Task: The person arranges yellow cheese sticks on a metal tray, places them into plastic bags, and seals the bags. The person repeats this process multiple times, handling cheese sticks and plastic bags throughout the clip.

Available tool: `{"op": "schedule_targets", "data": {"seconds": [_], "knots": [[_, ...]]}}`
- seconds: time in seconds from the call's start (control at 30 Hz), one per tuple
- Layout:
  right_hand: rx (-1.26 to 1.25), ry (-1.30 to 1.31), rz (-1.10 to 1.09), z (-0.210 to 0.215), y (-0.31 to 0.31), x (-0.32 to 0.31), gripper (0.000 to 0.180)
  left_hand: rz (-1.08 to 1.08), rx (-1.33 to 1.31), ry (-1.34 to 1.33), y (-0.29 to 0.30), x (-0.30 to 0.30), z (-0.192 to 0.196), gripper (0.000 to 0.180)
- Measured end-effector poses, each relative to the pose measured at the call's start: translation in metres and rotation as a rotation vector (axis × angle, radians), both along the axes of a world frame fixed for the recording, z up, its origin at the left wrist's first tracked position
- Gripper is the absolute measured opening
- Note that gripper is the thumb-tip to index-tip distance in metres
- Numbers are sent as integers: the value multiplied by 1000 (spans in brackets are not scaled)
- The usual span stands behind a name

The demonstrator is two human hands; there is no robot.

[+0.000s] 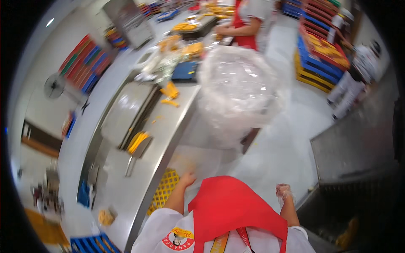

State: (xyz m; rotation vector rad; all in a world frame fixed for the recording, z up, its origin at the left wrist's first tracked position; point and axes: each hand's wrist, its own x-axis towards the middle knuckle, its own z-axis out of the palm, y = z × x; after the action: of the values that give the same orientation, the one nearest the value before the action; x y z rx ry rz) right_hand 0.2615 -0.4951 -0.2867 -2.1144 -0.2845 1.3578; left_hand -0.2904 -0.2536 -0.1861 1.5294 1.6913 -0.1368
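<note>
My left hand (188, 178) hangs low beside the edge of the steel table (164, 139), near a yellow lattice crate (165, 193). Motion smears its fingers. On my other side, my right hand (284, 190), in a clear plastic glove, is held out over the floor with its fingers curled in; what they hold, if anything, is hidden. Neither hand touches the table. On it, a flat metal scoop or scraper with a handle (141, 151) rests against a bundle of yellow sticks (137, 141), beside a long steel machine or tray (126, 111).
A large bin lined with clear plastic (236, 84) stands ahead. Past it, a person in a red apron (245, 31) works at the table. Stacked crates (318, 63) and two more people are at the far right. A dark steel cabinet (354, 145) flanks my right side.
</note>
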Motion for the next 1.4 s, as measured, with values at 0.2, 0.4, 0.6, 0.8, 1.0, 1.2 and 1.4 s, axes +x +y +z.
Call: {"op": "schedule_targets", "data": {"seconds": [0.2, 0.4, 0.6, 0.8, 1.0, 1.2, 1.4], "knots": [[219, 125, -610, -60, -180, 76, 21, -324, -289, 153, -56, -10, -81, 59], [303, -99, -1202, 19, -182, 141, 22, -482, -360, -34, -17, 123, -80, 54], [196, -153, -1373, 122, -130, 170, 15, -648, -139, -17, 92, 279, -64, 47], [699, -71, -1468, 134, -199, 198, 17, -978, -76, -95, 148, 482, -40, 51], [1197, 47, -2034, 84, -300, 279, 13, -1051, -76, -91, 129, 606, -9, 50], [1726, -265, -2075, -5, -413, 344, 5, -1257, -56, 44, 73, 629, 46, 49], [1468, -925, -1991, -80, -603, 369, 39, -1454, -348, 306, 98, 625, -40, 51]]}}
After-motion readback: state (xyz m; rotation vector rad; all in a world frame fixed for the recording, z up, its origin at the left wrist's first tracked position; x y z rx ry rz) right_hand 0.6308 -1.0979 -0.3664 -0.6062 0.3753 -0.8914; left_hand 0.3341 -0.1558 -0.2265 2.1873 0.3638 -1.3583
